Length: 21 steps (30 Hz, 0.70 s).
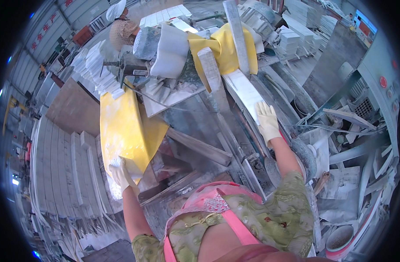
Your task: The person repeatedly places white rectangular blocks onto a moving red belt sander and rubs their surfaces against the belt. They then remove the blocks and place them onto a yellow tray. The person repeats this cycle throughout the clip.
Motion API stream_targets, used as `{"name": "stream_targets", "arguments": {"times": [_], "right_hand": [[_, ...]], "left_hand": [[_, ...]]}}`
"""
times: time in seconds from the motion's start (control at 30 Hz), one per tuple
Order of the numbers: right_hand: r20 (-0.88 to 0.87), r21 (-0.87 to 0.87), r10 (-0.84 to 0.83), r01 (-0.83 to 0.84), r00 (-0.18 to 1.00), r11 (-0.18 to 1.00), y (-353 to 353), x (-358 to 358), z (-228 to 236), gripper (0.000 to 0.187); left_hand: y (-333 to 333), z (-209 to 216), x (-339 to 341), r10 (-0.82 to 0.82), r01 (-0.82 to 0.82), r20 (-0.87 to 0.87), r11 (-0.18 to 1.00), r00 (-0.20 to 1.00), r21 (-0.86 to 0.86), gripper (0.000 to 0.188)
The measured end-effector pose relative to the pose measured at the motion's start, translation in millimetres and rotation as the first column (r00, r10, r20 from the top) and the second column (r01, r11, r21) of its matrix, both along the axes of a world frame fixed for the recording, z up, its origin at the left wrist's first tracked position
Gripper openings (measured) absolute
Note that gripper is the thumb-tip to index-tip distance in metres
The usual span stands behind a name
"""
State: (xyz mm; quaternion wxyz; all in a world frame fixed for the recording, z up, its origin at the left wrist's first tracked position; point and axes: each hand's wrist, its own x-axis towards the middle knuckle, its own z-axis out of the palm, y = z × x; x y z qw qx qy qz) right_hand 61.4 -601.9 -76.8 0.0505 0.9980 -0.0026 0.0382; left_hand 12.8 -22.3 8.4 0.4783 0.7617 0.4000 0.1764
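Note:
Both of my hands wear pale rubber gloves. My right hand (267, 123) lies with its fingers stretched out over the near end of a long white stone strip (243, 89). That strip rests in a narrow channel of the machine, and its far end goes under a yellow sheet (223, 49). My left hand (122, 175) is at the lower end of another wet yellow sheet (121, 126), draped over a support on the left. The left fingers look curled around a whitish edge there, which glare makes hard to make out.
Stacked white stone strips (93, 65) stand beyond the left sheet, and long grey slabs (55, 170) line the left side. A control panel with a red button (383, 82) is at right, above broken offcuts (340, 187). Another person (121, 32) works at the far left.

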Motion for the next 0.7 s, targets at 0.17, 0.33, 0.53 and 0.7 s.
{"name": "stream_targets", "arguments": {"times": [0.17, 0.33, 0.53, 0.7], "right_hand": [[0.038, -0.221, 0.009, -0.001, 0.999, 0.975, 0.9, 7.6, -19.5, 0.072], [0.264, -0.002, 0.126, -0.130, 0.956, 0.992, -20.3, 13.9, -3.9, 0.053], [0.197, 0.165, 0.064, -0.097, 0.978, 0.981, 3.4, 50.5, -5.5, 0.048], [0.009, -0.120, 0.049, -0.048, 0.999, 0.992, 17.4, 76.3, -11.0, 0.065]], "left_hand": [[3.8, -1.3, -3.4, -0.028, 0.028, 0.014, 0.999, 1.000, 0.023, 0.087], [7.2, -6.3, -5.6, -0.059, 0.060, -0.022, 0.997, 0.998, 0.046, 0.087], [12.9, -13.6, -11.9, -0.099, 0.118, 0.145, 0.985, 0.984, -0.124, 0.086], [-0.2, 1.4, -4.5, -0.083, 0.090, 0.056, 0.987, 0.995, -0.130, 0.085]]}}
